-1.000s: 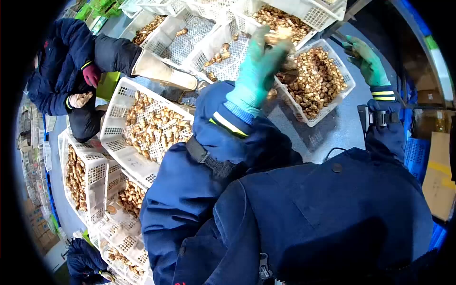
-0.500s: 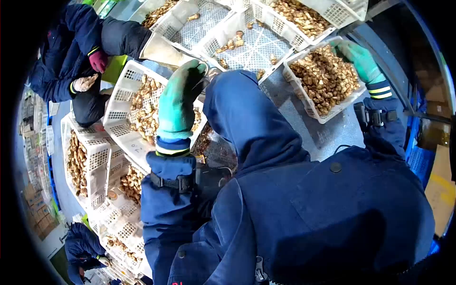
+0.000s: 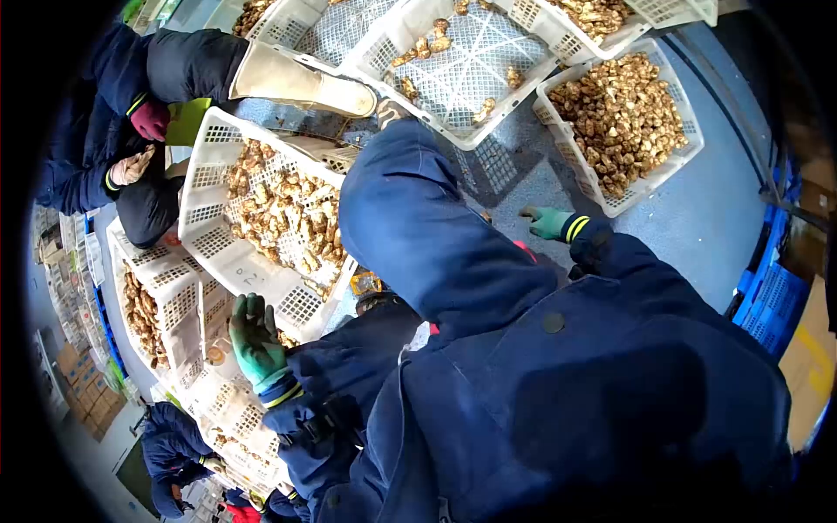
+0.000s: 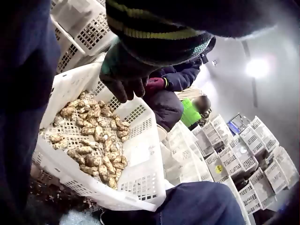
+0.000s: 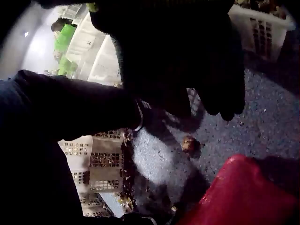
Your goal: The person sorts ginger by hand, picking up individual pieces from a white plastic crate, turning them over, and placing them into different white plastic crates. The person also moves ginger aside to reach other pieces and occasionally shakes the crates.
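In the head view my green-gloved left hand [image 3: 255,344] is near the lower left side of a tilted white crate [image 3: 301,301] of brown and cream mushrooms [image 3: 296,209]. The left wrist view has its loosely bent fingers [image 4: 124,89] over the crate's far wall, nothing in them. My right hand [image 3: 547,222], gloved alike, reaches low over the blue-grey floor beside my knee. It is a dark outline in the right wrist view, fingers pointing down near a small brown lump [image 5: 189,144] on the floor. A full crate of mushrooms [image 3: 619,122] stands beyond it.
Past my knee a white crate [image 3: 471,135] has a few scattered mushrooms. Another person's boot [image 3: 305,87] extends between the crates. Stacked crates [image 3: 179,309] stand at left, a blue crate [image 3: 776,296] at right. Something red [image 5: 239,192] lies low in the right wrist view.
My left hand has swung from above the right-hand crate back across my knee to the left crate's lower side. My right hand has left the full crate and dropped toward the floor.
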The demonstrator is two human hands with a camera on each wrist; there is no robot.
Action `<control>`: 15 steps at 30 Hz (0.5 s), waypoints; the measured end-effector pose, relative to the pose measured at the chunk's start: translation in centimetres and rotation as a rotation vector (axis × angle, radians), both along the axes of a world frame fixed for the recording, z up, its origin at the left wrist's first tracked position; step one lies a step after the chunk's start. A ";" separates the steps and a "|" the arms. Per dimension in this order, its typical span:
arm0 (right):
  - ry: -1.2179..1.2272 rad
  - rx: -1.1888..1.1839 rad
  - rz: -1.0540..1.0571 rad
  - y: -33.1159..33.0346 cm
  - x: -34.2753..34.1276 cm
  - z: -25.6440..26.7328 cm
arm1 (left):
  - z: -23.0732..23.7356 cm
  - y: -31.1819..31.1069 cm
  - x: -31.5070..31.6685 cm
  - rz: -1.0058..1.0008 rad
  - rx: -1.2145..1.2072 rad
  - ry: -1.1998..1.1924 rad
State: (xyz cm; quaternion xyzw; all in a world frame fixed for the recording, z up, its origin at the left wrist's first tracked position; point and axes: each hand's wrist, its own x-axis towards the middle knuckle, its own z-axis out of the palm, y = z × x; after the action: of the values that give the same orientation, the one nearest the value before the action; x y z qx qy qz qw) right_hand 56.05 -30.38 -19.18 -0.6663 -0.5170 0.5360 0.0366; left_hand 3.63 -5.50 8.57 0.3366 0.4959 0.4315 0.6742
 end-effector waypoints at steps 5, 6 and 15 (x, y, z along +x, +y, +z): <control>0.106 -0.194 -0.033 3.4 -0.2 2.3 | -0.3 -0.7 3.4 -0.049 -0.034 0.070; 0.183 -0.162 -0.099 2.6 0.4 -0.6 | -0.2 -0.9 4.6 -0.191 0.122 0.078; 0.031 0.164 0.233 18.9 -6.7 6.3 | -4.2 -1.5 3.7 0.024 -0.022 0.019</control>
State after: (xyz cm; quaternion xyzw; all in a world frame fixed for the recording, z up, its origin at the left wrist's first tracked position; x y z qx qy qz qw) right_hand 49.34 -11.47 -12.93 -0.5881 -0.6323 0.5030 0.0364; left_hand 7.32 -6.97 4.36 0.3274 0.5111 0.4308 0.6678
